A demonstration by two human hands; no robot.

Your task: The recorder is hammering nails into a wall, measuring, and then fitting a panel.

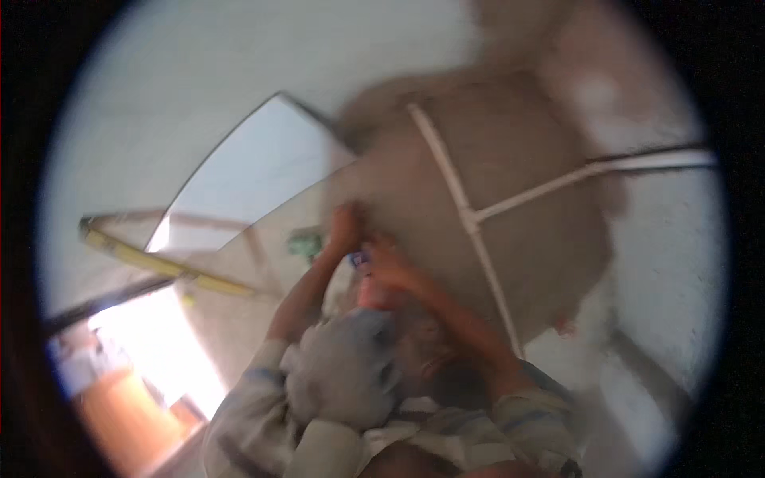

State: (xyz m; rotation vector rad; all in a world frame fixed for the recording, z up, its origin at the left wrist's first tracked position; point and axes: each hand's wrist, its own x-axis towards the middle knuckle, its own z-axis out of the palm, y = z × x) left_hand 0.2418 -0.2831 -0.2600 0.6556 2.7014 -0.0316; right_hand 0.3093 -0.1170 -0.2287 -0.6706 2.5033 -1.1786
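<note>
My left hand (347, 223) reaches up to the middle of the view, near a brown patch (542, 263) on a pale surface; its fingers are smeared by motion. My right hand (385, 261) is just below and right of it, closed round a small blue-and-pink item (360, 261) too blurred to identify. A green object (304, 244) is just left of my hands. A grey, bunched shape (339, 370), unclear in the blur, sits between my forearms.
Pale strips (442, 159) form a branching line across the brown patch. A white angular panel (247, 167) is upper left, with a long yellow bar (151, 257) below it. A bright opening (159, 334) with an orange-brown object (127, 414) is at lower left.
</note>
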